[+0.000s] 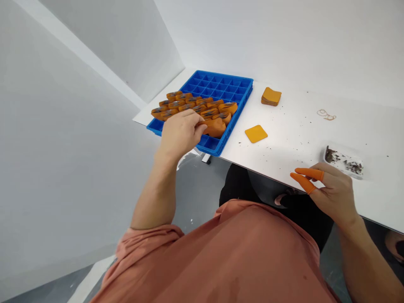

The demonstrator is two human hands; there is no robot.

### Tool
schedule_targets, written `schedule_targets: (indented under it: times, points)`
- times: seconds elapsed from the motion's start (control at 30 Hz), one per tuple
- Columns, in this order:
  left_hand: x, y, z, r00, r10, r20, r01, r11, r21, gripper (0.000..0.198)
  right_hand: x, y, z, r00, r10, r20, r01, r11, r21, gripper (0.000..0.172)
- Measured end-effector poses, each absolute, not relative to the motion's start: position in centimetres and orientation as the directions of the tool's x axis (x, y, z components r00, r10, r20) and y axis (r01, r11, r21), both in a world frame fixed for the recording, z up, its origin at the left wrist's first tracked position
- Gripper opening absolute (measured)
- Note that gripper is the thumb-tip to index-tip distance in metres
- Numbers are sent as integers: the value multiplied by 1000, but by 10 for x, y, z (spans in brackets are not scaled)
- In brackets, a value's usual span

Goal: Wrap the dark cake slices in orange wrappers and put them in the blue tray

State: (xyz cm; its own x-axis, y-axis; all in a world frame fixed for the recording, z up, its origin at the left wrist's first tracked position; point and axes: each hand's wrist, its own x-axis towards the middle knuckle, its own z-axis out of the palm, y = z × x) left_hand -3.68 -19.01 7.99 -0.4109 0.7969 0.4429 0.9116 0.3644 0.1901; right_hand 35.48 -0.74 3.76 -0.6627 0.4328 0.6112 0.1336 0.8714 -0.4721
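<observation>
My left hand point(181, 131) reaches over the blue compartment tray point(217, 149), its thumb and fingers closed on a folded orange sheet point(215, 128) at the near side. Behind it, several similar folded orange sheets point(209, 113) with dark material in them stand in rows of the tray's compartments. My right hand point(334, 187) is above the table's front edge, beside a small clear plastic tub point(350, 158) with dark crumbs. Orange finger cots point(303, 183) cover its thumb and index finger, which are slightly apart with nothing between them.
A single orange square sheet point(256, 134) lies flat on the white table point(284, 145). Farther back are a stack of orange squares point(271, 96) and a thin looped rubber band or string point(326, 114). Dark crumbs are scattered about. White walls border the table at the left and back.
</observation>
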Motion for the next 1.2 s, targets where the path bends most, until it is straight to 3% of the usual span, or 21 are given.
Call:
schedule_targets:
  times: [0.13,0.43,0.63,1.0,1.2]
  points:
    - [-46,-181,67,-460,809,365,886,443,135,10,355,-8,37,-673,417,611,127,879,-460,6]
    - [-46,-163,43,-475,815,332,880,449,156,14,363,-9,37,-667,439,602,157,873,-462,10]
    - [-53,-162,34,-544,762,351,839,489,240,13,364,-9,36,-673,444,591,167,870,-464,10]
    - [-48,-176,11,-589,625,512,808,467,360,13,363,-10,36,-675,437,594,158,872,-463,10]
    - [-49,-177,12,-568,652,502,823,431,371,11,363,-11,37,-671,444,594,157,868,-471,12]
